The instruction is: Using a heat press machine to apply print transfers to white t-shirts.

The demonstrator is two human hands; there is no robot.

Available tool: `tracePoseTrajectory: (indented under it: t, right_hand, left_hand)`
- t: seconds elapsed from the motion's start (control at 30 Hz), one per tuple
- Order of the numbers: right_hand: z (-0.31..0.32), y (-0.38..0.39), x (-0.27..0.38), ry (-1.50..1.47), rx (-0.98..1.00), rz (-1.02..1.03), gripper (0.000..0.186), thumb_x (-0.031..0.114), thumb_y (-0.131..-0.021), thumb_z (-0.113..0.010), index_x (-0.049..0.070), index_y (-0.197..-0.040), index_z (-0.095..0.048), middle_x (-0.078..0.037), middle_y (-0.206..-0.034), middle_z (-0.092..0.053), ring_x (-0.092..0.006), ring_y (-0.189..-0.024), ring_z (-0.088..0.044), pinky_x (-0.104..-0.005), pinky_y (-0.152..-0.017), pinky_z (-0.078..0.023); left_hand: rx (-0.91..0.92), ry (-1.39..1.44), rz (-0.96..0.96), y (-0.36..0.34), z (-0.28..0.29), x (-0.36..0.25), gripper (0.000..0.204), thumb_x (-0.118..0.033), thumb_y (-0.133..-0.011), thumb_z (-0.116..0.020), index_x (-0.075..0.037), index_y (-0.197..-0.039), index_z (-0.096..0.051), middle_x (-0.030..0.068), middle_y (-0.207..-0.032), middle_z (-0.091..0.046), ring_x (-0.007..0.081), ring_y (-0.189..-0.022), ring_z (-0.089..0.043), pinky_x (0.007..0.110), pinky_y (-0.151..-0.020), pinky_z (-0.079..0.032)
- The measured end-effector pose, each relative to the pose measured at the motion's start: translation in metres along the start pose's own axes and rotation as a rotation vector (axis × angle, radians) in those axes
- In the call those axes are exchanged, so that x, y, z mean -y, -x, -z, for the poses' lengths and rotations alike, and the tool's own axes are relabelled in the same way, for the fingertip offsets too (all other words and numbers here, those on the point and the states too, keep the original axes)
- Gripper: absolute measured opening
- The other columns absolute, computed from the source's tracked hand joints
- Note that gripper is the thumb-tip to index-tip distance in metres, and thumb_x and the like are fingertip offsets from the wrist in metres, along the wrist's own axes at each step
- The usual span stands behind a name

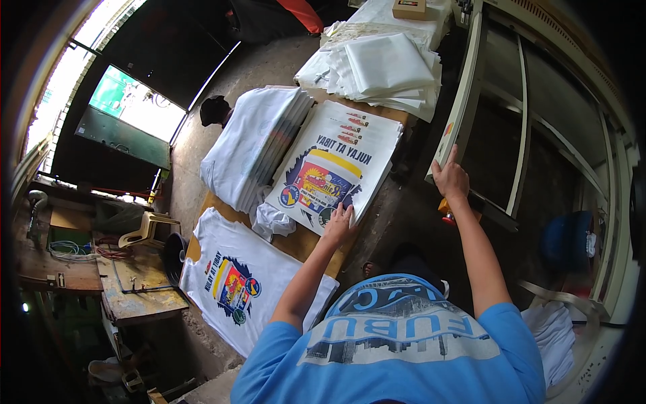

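Observation:
My left hand (338,225) lies on the lower right corner of a stack of printed transfer sheets (360,138), its fingers apart. The top sheet bears a mirrored colourful bucket design. My right hand (451,180) grips the near corner of a pale metal frame (464,91) on a large machine, one finger stretched along it. To the left of the sheets rises a tall pile of folded white shirts (242,151). A white T-shirt (208,296) with the same bucket print, unmirrored, lies flat at the table's near end. A crumpled white cloth (272,221) sits between pile and sheets.
Large white sheets (390,64) are heaped on a covered surface at the far end, with a small cardboard box (409,8) beyond. The machine's open metal framework (525,128) fills the right side. At left are a beige plastic chair (149,227) and a worn workbench (138,286).

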State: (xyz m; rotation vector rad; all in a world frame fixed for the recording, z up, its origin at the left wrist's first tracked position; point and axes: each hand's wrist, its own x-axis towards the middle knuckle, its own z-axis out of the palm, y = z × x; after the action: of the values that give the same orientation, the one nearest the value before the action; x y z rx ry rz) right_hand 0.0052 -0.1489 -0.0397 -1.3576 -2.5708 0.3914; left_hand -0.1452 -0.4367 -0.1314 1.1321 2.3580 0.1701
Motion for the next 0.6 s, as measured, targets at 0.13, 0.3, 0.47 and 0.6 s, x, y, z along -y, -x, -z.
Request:
tracePoseTrajectory:
  t: [0.13,0.3,0.47,0.6]
  right_hand:
    - [0.001,-0.001,0.001,0.019,0.005,0.007,0.072,0.038,-0.082,-0.045,-0.005,-0.133,-0.016,-0.023,-0.083,-0.062,-0.0353,-0.074,-0.062,-0.0422,-0.067,-0.052]
    - [0.002,0.001,0.001,0.001,0.002,0.006,0.071,0.038,-0.083,-0.045,-0.005,-0.132,-0.017,-0.023,-0.084,-0.062,-0.035,-0.074,-0.063,-0.0418,-0.067,-0.052]
    - [0.0,0.001,-0.007,0.012,-0.015,-0.007,0.07,0.038,-0.083,-0.045,-0.006,-0.131,-0.019,-0.023,-0.083,-0.062,-0.0347,-0.074,-0.063,-0.0416,-0.066,-0.053]
    - [0.002,0.001,0.001,-0.005,-0.009,0.01,0.071,0.037,-0.083,-0.045,-0.006,-0.131,-0.018,-0.022,-0.083,-0.062,-0.0346,-0.074,-0.063,-0.0418,-0.066,-0.053]
  left_hand:
    - [0.004,-0.015,-0.024,-0.003,-0.001,0.007,0.072,-0.035,-0.074,-0.063,-0.013,-0.135,-0.03,0.0242,-0.139,-0.021,0.0364,-0.123,-0.034,0.039,-0.098,-0.034]
    - [0.11,0.052,-0.076,-0.008,0.016,0.02,0.063,-0.029,-0.074,-0.062,-0.015,-0.131,-0.037,0.0211,-0.138,-0.026,0.0358,-0.114,-0.045,0.038,-0.096,-0.037]
    - [0.033,-0.037,-0.13,-0.008,0.032,0.002,0.045,-0.004,-0.08,-0.044,-0.013,-0.124,-0.044,0.0233,-0.108,-0.051,0.0374,-0.092,-0.056,0.042,-0.077,-0.045]
    - [-0.008,-0.125,-0.111,-0.004,0.022,-0.001,0.029,-0.004,-0.083,-0.04,-0.005,-0.111,-0.048,0.0222,-0.099,-0.052,0.0384,-0.091,-0.056,0.043,-0.075,-0.045]
